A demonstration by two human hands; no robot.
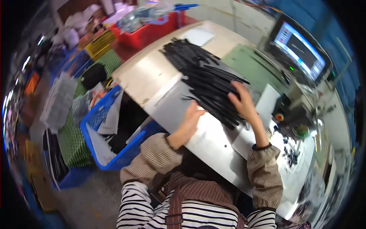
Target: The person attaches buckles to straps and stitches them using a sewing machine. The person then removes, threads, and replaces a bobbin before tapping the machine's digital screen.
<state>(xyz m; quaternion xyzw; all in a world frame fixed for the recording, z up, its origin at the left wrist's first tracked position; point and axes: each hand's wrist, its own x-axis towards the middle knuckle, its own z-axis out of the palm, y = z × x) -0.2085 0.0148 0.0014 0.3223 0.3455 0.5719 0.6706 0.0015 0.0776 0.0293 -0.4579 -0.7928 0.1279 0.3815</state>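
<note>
Looks like a handling step, perhaps spreading or squaring up the heap of long, slim, matte black strips [213,86] across the middle of the pale, smooth-topped wooden counter [141,68]. On the near-left side, just beside the heap, a bare left hand [190,124] with a loosely opened grip, thumb apart from forefinger, apparently holding nothing. Over the right edge of the heap, a bare right hand [244,105] with a wide-open grip, thumb and fingers spread; cannot tell whether touching the top layer or just clear of it. Would next call, most likely, for closing the fingers softly around a few strips and evening out the ragged ends.

Probably soft and bendy, to judge from slight curves and overlaps, hence liable to slide or tangle if pushed from one side only. Roughly parallel near the hands, more fanned and faintly ribbed toward the far end. Along the near-left side, a flat grey panel [166,103] with a dull sheen; beyond the heap, a smooth, dull-green board [244,61]. To the right, scattered small black bits [291,154] on glossy white. To the left, below counter height, an open-topped blue plastic basket [122,158].
</note>
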